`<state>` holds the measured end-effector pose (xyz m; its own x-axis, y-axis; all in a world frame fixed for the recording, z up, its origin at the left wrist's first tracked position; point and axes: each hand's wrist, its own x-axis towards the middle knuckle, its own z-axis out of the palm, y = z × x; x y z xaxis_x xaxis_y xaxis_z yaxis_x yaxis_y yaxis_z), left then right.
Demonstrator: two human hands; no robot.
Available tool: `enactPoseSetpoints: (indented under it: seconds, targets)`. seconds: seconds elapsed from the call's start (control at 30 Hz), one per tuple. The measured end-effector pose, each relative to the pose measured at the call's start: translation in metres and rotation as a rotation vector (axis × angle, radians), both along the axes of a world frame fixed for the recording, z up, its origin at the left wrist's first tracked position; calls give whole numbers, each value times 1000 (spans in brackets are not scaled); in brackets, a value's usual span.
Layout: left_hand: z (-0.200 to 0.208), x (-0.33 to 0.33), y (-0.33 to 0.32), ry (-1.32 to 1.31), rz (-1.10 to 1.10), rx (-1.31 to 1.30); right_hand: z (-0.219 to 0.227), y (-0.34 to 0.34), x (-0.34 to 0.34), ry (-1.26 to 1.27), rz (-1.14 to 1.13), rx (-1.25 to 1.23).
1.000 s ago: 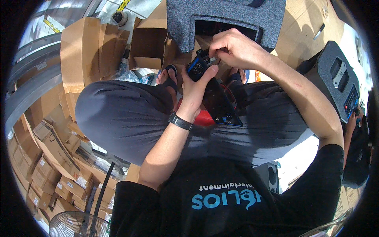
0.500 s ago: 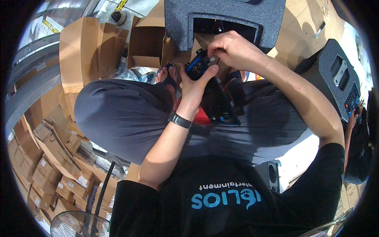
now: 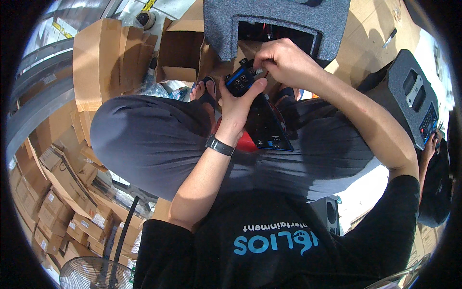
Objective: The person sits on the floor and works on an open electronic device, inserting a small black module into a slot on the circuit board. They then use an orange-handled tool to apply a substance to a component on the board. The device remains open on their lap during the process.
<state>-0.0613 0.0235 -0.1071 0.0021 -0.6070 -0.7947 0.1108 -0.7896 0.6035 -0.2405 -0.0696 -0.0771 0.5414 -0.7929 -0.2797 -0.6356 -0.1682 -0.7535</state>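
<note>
Between my knees, my left hand (image 3: 235, 108) grips a small black and blue electronic unit (image 3: 239, 83) with round sockets and knobs, its thumb along the right side. At the unit's far right corner my right hand (image 3: 281, 60) is closed, thumb and fingertips pinched together. A small pale piece shows by those fingertips, too small to name. Below the left thumb lies a black panel (image 3: 269, 126) with blue edges and small fittings. I cannot tell whether it is joined to the unit. Something red (image 3: 246, 142) sits beneath the panel.
A grey carpeted speaker cabinet (image 3: 219, 29) with a rectangular opening stands ahead. Left of it are an open cardboard box (image 3: 180, 53) and upright cardboard (image 3: 96, 62). Another cabinet (image 3: 399, 91) stands right, where a co-worker's hand (image 3: 429, 144) touches its panel. A marker (image 3: 390, 38) lies on cardboard.
The view has shifted slightly. Both hands keep the same hold on the unit, with hardly any movement.
</note>
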Motion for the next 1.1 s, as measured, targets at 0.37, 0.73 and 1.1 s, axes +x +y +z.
enactPoseSetpoints:
  seconds: [0.37,0.73,1.1]
  targets:
    - [-9,2,2,-158,-74,-44,-5,3,0,-25,-31,-26]
    - [-9,3,0,-321,-151,-124,5,-3,1,-14,-18,27]
    - [-35,11,-3,-128,-100,-403,-9,-3,4,13,7,21]
